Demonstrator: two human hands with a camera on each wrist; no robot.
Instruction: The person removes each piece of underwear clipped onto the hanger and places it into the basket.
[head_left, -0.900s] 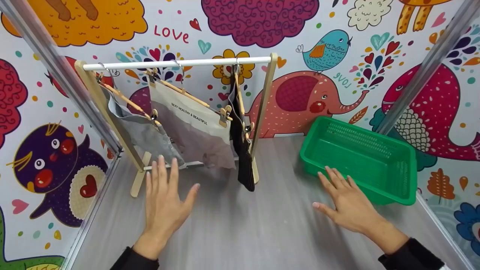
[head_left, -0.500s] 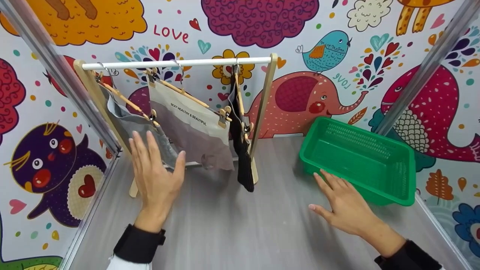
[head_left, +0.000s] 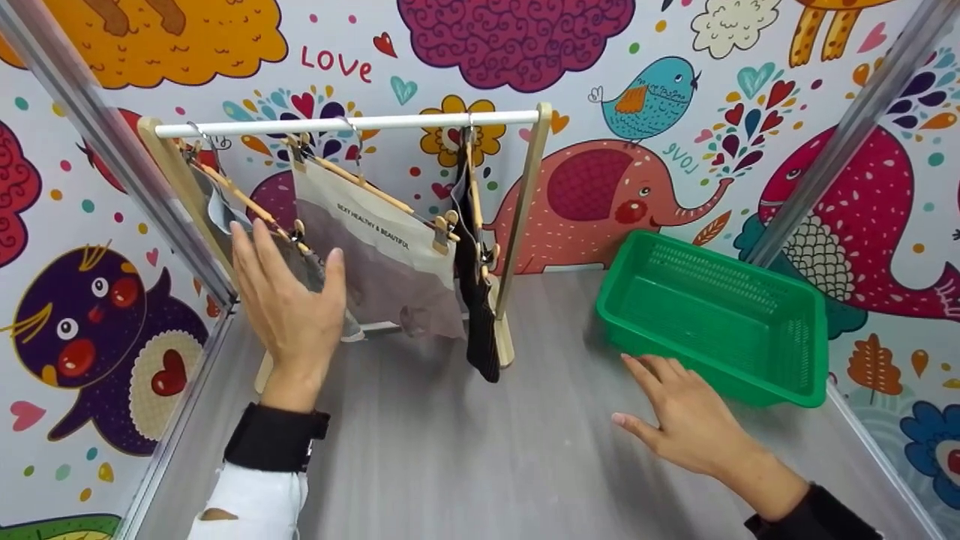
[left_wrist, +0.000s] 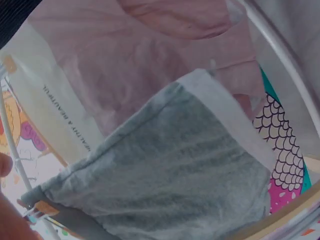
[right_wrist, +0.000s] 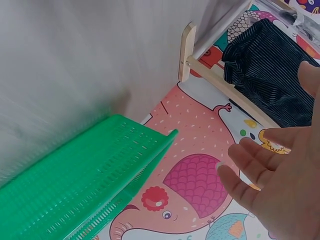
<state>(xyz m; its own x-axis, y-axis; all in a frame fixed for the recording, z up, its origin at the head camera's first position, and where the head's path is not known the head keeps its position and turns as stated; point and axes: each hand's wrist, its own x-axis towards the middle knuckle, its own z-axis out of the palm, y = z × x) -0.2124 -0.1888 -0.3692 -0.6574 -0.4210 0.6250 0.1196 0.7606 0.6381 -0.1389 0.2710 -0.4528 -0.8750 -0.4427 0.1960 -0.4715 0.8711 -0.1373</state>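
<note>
1. The step in hand appears to be a reach by the person's left grip [head_left: 289, 307] to the grey cloth [left_wrist: 180, 170] clipped under the left wooden hanger [head_left: 251, 202]. It is spread: fingers nearly straight, thumb apart, pinching nothing. Whether it touches the cloth cannot be told.
2. To do this well, thumb and fingers should probably come to either side of the near clip [head_left: 298, 235], pressing its levers squarely rather than tugging the fabric. The hook looks free to slide or swing on the white rail [head_left: 420, 121], so the hanger would best be steadied first.
3. The right grip [head_left: 686, 420] is also spread and holds nothing, low beside the front of the green basket [head_left: 697, 315] on the desk [head_left: 510, 450]; it could lend that support.
4. The grey cloth hangs at the rack's left end, beside the lettered cloth [head_left: 394, 259] and well apart from the dark striped cloth [head_left: 484, 337].
5. Its hanger's long axis slants from the back left towards the front right, the near end pointing at the person. The cloth drops below it; with the hand covering much of it, its own longer direction is unclear.
</note>
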